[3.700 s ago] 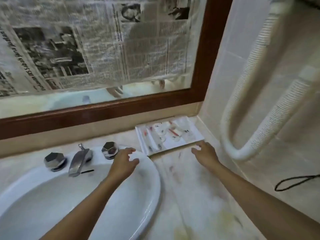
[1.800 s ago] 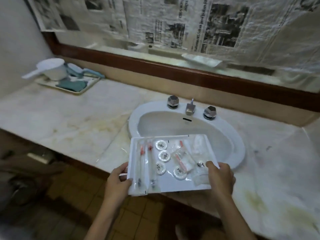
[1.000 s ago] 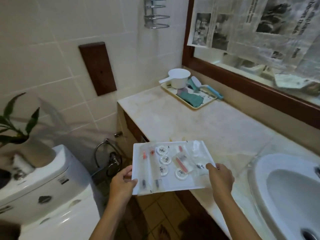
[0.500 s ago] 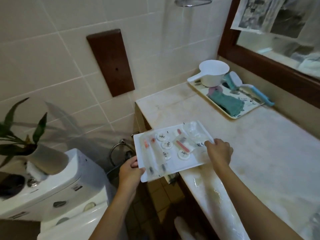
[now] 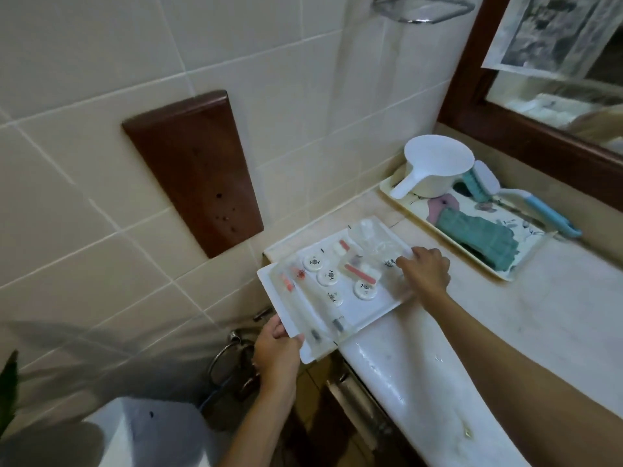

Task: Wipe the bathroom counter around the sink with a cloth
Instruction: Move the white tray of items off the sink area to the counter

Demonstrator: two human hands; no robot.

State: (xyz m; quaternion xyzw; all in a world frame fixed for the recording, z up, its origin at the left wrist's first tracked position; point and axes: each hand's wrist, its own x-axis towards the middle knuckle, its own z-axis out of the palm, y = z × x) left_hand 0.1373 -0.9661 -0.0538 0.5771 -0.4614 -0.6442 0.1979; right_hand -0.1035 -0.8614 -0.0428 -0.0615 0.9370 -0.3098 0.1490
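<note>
I hold a white tray (image 5: 371, 313) of wrapped toiletries at the left end of the marble counter (image 5: 556, 332). Its far part lies over the counter's corner; its near left corner hangs past the edge. My left hand (image 5: 277, 348) grips that near left corner. My right hand (image 5: 425, 268) holds the tray's right edge, fingers curled over it. A folded teal cloth (image 5: 478, 238) lies on a patterned tray (image 5: 505, 276) further back on the counter. The sink is out of view.
On the patterned tray also stand a white plastic scoop (image 5: 435, 165) and a blue-handled brush (image 5: 539, 205). A brown wooden plaque (image 5: 194, 170) hangs on the tiled wall. A wood-framed mirror (image 5: 526, 129) runs behind the counter. A toilet cistern (image 5: 148, 433) sits below left.
I lifted the toiletries tray from the counter's right end, carried it past the sink and brought it down onto the left corner. My view swung left with it.
</note>
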